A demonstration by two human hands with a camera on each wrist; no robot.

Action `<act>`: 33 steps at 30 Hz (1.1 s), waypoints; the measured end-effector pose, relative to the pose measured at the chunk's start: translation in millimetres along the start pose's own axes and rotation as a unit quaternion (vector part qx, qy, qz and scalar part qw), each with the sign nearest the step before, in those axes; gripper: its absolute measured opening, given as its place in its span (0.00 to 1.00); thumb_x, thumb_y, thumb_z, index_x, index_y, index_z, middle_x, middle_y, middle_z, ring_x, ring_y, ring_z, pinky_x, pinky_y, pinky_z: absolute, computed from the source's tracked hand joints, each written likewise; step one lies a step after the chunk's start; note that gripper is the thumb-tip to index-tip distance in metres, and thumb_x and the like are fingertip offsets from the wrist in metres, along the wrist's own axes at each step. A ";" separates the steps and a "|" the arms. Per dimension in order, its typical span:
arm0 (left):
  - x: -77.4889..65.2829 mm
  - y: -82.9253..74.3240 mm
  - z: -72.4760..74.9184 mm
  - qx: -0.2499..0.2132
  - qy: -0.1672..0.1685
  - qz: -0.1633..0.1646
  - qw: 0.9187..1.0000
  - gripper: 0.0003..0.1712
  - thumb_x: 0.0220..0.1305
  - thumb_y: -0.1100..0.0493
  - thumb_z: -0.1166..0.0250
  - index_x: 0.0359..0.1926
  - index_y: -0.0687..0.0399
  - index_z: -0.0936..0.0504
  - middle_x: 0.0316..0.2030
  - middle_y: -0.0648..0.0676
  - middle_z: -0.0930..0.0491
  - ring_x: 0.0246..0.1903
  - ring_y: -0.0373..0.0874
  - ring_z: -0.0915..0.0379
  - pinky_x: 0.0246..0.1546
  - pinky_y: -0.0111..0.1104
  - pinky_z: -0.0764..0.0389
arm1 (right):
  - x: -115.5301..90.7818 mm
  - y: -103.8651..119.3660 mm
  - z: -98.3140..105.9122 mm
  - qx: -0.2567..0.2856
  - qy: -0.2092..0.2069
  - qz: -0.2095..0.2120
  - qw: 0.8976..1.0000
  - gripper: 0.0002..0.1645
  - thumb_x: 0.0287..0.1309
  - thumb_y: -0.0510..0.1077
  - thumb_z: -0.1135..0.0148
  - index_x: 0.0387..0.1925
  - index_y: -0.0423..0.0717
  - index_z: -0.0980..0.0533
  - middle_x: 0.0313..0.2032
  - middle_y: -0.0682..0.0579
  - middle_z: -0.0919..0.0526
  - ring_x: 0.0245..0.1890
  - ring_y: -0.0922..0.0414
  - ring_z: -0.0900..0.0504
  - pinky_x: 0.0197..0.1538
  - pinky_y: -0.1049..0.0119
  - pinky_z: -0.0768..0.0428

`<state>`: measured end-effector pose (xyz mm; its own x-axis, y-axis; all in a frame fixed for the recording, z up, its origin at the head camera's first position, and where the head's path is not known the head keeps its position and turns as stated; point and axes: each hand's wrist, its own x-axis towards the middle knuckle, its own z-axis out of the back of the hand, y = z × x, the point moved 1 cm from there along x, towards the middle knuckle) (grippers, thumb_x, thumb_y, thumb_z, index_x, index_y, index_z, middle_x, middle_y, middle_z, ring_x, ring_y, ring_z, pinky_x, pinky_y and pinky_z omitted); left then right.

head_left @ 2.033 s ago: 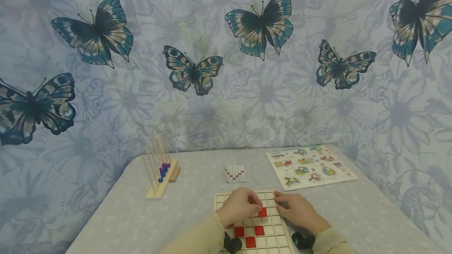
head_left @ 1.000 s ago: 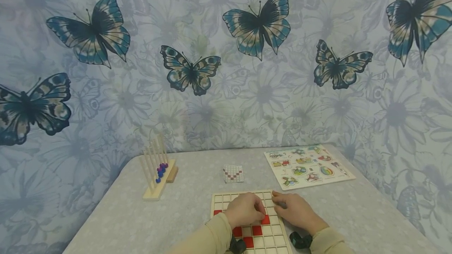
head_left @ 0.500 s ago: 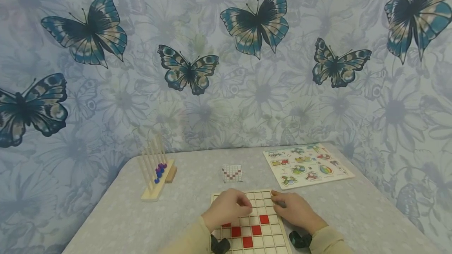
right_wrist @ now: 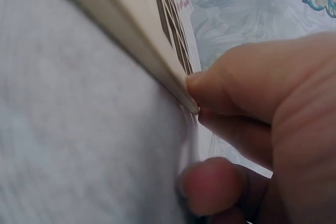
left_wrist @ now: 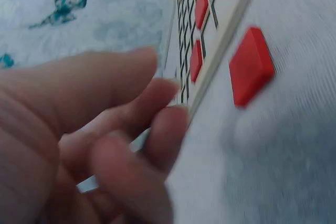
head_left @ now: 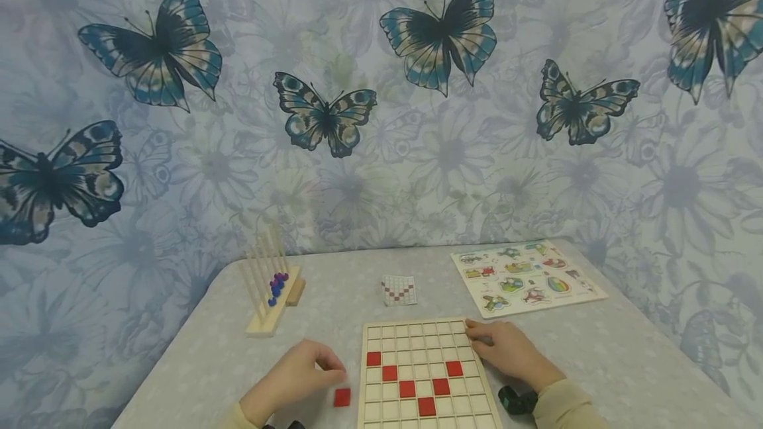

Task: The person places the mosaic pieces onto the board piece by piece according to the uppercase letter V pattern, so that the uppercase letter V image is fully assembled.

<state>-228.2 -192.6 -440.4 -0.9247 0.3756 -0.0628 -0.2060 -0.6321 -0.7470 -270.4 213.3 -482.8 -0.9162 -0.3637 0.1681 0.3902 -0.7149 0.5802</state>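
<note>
A wooden grid board (head_left: pixel 361 376) lies on the table, with several red square tiles (head_left: pixel 407 388) set in its cells in a V shape. One loose red tile (head_left: pixel 342 397) rests on the cloth left of the board. Just beyond that tile hovers my left hand (head_left: pixel 298 376), fingers loosely bent with nothing between them; in the left wrist view the fingertips stand apart from the loose tile (left_wrist: pixel 252 67). At the board's far right corner, my right hand (head_left: pixel 509 353) pinches the edge between thumb (right_wrist: pixel 226 80) and index finger.
A small pattern card (head_left: pixel 399 290) with a red V lies behind the board. At the back left stands a wooden peg rack (head_left: pixel 266 323) with blue and purple beads. A picture puzzle board (head_left: pixel 527 277) lies at the back right.
My left hand let go of a red tile in a right-hand cell, then moved left off the board to beside the loose tile. The right hand stays at the corner.
</note>
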 end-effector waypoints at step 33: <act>-7.6 34.7 -8.6 -0.035 0.035 0.002 0.999 0.12 0.52 0.57 0.19 0.32 0.51 0.16 0.27 0.47 0.20 0.29 0.42 0.26 0.29 0.32 0.27 | 1.2 -0.6 -2.4 0.004 -0.007 -0.007 1.000 0.19 0.68 0.45 0.34 0.58 0.43 0.17 0.64 0.48 0.19 0.67 0.39 0.24 0.64 0.41 0.26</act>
<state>-225.5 -211.6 -471.5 -0.9002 0.4210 -0.1112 -0.1765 -0.5861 -0.7908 -271.6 211.9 -484.9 -0.9230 -0.3452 0.1700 0.3759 -0.7150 0.5894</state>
